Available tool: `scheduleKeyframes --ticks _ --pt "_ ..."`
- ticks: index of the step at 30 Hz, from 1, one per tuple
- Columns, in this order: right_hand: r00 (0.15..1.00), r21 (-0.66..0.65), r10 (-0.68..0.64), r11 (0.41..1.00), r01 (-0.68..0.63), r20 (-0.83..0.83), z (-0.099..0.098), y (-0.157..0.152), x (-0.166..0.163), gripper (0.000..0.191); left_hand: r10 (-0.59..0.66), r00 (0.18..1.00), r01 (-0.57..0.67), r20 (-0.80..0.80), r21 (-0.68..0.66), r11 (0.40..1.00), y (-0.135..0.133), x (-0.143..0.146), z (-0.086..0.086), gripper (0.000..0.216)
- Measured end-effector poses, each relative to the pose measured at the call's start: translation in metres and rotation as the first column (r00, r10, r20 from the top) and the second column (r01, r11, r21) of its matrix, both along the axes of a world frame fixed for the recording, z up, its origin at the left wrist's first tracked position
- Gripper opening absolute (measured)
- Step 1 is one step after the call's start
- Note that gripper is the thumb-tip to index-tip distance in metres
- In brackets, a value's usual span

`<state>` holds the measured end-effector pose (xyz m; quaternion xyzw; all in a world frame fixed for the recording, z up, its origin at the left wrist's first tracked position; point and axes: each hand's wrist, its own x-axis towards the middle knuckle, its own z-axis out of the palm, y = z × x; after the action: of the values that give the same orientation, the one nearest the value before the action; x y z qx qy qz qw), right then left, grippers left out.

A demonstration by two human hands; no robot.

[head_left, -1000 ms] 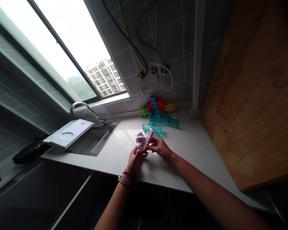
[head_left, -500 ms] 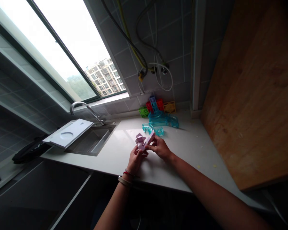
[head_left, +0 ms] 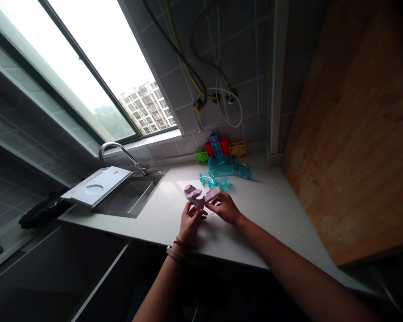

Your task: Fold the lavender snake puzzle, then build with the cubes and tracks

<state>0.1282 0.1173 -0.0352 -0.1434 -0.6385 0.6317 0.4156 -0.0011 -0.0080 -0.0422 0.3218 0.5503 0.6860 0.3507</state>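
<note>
A pale pink, angular toy piece (head_left: pixel 199 200) with several faceted parts is held in the air above the counter; its exact kind I cannot make out. My left hand (head_left: pixel 188 222) grips its lower middle between thumb and fingers, a red cord and a light band on that wrist. At its right end, my right hand (head_left: pixel 225 207) pinches a straight, block-like arm of the same piece. Just behind, clear teal plastic track pieces (head_left: pixel 221 183) lie on the counter.
A larger teal assembly (head_left: pixel 221 168) stands near the wall, with green (head_left: pixel 201 156), red and yellow blocks (head_left: pixel 237 150) behind it. To the left are a sink (head_left: pixel 134 197), a faucet (head_left: pixel 124 152) and a white panel (head_left: pixel 99 185). A wooden board (head_left: pixel 356 147) rises at right.
The pink piece has turned and spread: its faceted left end now sits farther left and higher, and its right arm lies flatter. Both hands stay nearly in place.
</note>
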Motion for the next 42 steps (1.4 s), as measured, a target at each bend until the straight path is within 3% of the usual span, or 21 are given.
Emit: scheduleKeyframes --ticks 8,15,30,42 --pt "0.997 0.086 -0.051 0.995 0.046 0.057 0.004 -0.002 0.005 0.03 0.044 0.999 -0.044 0.008 -0.006 0.999 0.0 0.001 0.001 0.067" --pt "0.995 0.163 -0.052 0.986 0.037 0.09 0.002 -0.005 0.005 0.03 0.079 0.995 -0.079 0.054 -0.003 0.997 0.001 0.0 0.003 0.058" --pt "0.987 0.31 -0.125 0.946 0.09 0.097 0.0 -0.01 0.002 0.031 0.018 0.997 -0.015 0.068 -0.041 0.999 0.002 0.0 0.005 0.05" --pt "0.99 0.328 -0.114 0.941 0.08 0.085 -0.001 -0.011 0.003 0.027 -0.026 0.997 0.029 0.066 -0.047 0.998 0.001 -0.002 0.005 0.048"
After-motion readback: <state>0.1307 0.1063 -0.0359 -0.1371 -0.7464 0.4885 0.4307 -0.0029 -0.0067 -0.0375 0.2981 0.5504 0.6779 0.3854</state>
